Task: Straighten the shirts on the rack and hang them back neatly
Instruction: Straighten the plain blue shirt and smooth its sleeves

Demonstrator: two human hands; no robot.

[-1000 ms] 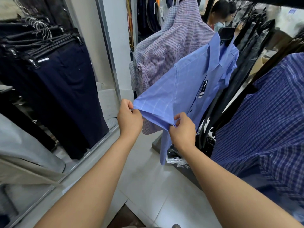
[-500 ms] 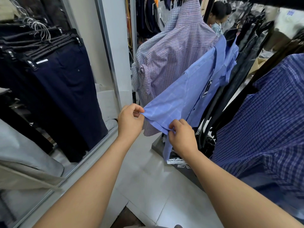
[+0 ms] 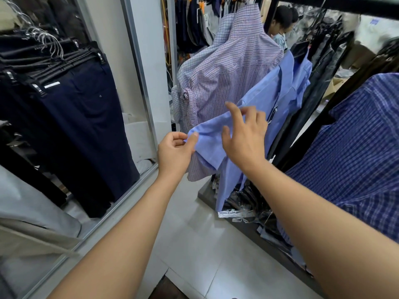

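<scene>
A light blue short-sleeved shirt (image 3: 278,98) hangs from the black rack bar (image 3: 336,5), its sleeve pulled out toward me. My left hand (image 3: 176,153) pinches the cuff edge of that sleeve between thumb and fingers. Over the sleeve, my right hand (image 3: 245,134) is open with fingers spread, fingertips touching the cloth at most. Behind the blue shirt hangs a pink-and-purple checked shirt (image 3: 228,76). A dark blue plaid shirt (image 3: 356,147) hangs close at my right.
Navy trousers (image 3: 86,126) on clip hangers fill a mirrored or glass-fronted bay at the left, edged by a metal frame (image 3: 140,83). The rack's dark base (image 3: 248,225) holds plastic-wrapped goods. A person (image 3: 280,24) stands behind the rack. Pale floor tiles (image 3: 194,244) lie below my arms.
My right hand has let go of the sleeve's lower edge and risen, open, above the sleeve. The left hand keeps its pinch on the cuff. The view has shifted slightly.
</scene>
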